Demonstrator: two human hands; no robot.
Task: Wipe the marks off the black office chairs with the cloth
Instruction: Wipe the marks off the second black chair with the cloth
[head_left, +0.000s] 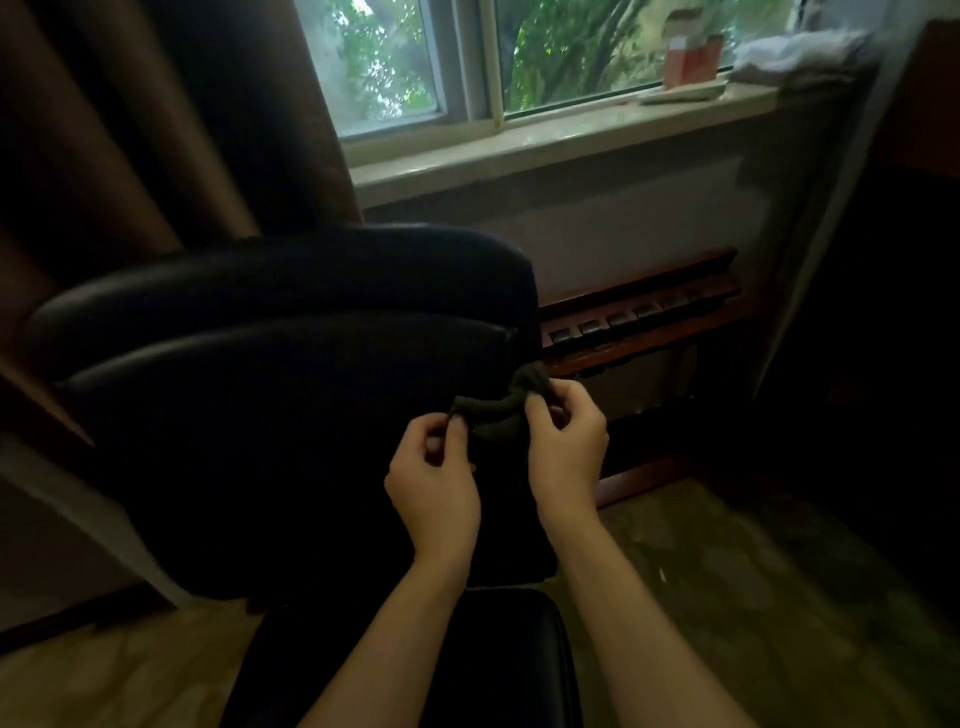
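Note:
A black office chair (270, 395) fills the middle left, its padded backrest facing me and its seat (509, 654) low in the frame. In front of the backrest's right edge I hold a dark olive cloth (498, 410), bunched and twisted. My left hand (434, 478) pinches the cloth's left end between thumb and fingers. My right hand (563, 441) grips its right end with curled fingers. The marks on the chair cannot be made out in the dim light.
A window (467, 57) with a pale sill (545, 145) is ahead, holding a red box (693, 52) and folded white cloth (800, 52). Brown curtain (130, 130) hangs left. A wooden radiator cover (639, 322) sits under the sill. Dark furniture (893, 260) stands right.

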